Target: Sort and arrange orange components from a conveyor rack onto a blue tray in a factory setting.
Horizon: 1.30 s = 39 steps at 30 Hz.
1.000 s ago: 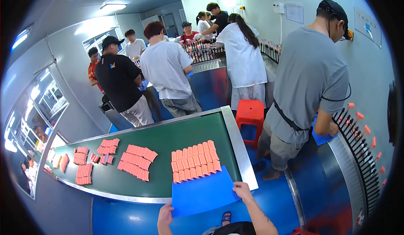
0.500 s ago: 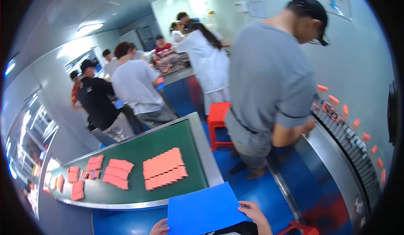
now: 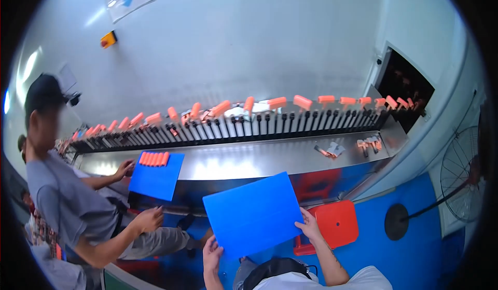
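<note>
A flat blue sheet [image 3: 254, 212] is held out in front of me, bare on top and tilted a little. At its lower left corner my left hand [image 3: 212, 252] grips the edge, thumb on the upper face. On the right edge my right hand [image 3: 309, 225] pinches the sheet the same way. Beyond it runs a steel-topped bench [image 3: 233, 160] with a long row of upright black-tipped holders. Orange cylinders [image 3: 302, 102] sit spaced along that row. A few small orange-and-grey pieces [image 3: 369, 145] lie on the bench's right end.
At left a person in a grey shirt [image 3: 67, 202] and black cap stands by another blue sheet [image 3: 161, 183] bearing several orange cylinders. A red stool [image 3: 337, 222] is beside my right arm. Farther right stands a fan [image 3: 461, 173] on a round base. A dark wall opening [image 3: 407, 80] lies behind.
My view has swung right, from the green conveyor to the bench by the wall. The blue sheet came along in both hands. The grey-shirted person is now on my left.
</note>
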{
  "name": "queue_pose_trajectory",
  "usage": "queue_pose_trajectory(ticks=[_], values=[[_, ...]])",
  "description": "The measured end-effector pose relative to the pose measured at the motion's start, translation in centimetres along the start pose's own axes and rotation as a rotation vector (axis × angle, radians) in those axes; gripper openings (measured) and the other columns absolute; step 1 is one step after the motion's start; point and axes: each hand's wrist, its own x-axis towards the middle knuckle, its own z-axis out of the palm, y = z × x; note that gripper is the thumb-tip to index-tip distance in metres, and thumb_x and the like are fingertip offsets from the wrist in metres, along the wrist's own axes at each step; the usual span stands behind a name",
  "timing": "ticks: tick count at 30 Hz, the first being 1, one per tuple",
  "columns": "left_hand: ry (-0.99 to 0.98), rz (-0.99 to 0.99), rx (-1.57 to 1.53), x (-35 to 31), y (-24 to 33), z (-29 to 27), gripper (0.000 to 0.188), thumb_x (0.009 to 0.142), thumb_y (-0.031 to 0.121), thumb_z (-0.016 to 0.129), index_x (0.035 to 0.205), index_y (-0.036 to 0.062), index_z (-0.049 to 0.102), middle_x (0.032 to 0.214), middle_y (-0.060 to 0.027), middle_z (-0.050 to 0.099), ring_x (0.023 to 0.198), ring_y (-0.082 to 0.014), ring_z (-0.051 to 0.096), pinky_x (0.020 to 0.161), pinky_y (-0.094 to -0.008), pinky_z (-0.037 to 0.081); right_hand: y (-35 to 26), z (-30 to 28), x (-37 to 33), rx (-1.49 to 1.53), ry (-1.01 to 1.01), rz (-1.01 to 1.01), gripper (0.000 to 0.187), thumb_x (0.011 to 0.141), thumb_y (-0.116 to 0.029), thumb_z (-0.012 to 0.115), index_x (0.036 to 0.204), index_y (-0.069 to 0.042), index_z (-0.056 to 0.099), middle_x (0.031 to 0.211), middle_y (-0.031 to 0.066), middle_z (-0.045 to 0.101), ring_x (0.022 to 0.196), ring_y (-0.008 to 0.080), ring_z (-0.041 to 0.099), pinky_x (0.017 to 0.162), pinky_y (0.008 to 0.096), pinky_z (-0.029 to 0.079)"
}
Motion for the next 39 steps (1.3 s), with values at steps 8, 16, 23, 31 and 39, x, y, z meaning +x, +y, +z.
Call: queue_pose_trajectory(ticks=[8,16,23,31,39], values=[[0.124,0.619,1.029,19.6,2.3,9.9,0.058,0.083,0.001,0.059,0.14,0.0012,0.045,0.129,-0.0217,0.055,0.117,-0.0325,0.056,0.099,-0.0411,0.046,-1.6,-0.9,14.6,-0.913,0.388,-0.471,0.064,0.076,-0.01,0.074,0.136,-0.003,0.05,0.138,0.0232,0.047,0.124,0.0391,0.049,0.107,0.0478,0.04],[-0.277,0.631,1.513,27.4,0.8,18.2,0.081,0.091,0.053,0.056,0.147,-0.0033,0.038,0.156,-0.0256,0.029,0.147,-0.0397,0.022,0.117,-0.0611,0.014,-1.4,3.6,20.7,-1.408,0.085,-0.442,0.075,0.091,-0.056,0.057,0.148,-0.011,0.042,0.158,0.0236,0.027,0.147,0.04,0.024,0.118,0.0576,0.017],[-0.202,0.644,1.504,29.9,2.3,19.6,0.081,0.093,0.053,0.051,0.149,-0.0028,0.035,0.158,-0.0267,0.025,0.15,-0.0385,0.016,0.118,-0.0608,0.004,-3.7,6.8,24.1,-1.464,0.215,-0.543,0.073,0.091,-0.056,0.056,0.145,-0.008,0.045,0.155,0.0239,0.032,0.145,0.0392,0.027,0.117,0.0567,0.017],[-0.392,0.891,1.107,28.7,12.1,22.9,0.043,0.088,0.015,0.067,0.127,-0.0017,0.058,0.131,-0.0241,0.056,0.119,-0.0405,0.055,0.101,-0.0422,0.047,-15.6,4.2,25.6,-0.987,0.51,-1.027,0.051,0.088,-0.019,0.068,0.133,0.0,0.053,0.144,0.0205,0.046,0.136,0.04,0.04,0.113,0.048,0.034],[-0.323,1.079,1.657,33.4,22.1,39.0,0.02,0.081,0.013,0.068,0.097,0.0022,0.066,0.09,-0.0174,0.069,0.085,-0.036,0.068,0.075,-0.0461,0.054,-27.0,1.5,30.9,-1.501,0.244,-0.813,0.013,0.084,-0.013,0.062,0.091,-0.002,0.066,0.097,0.0146,0.071,0.094,0.0311,0.069,0.071,0.0408,0.056]])
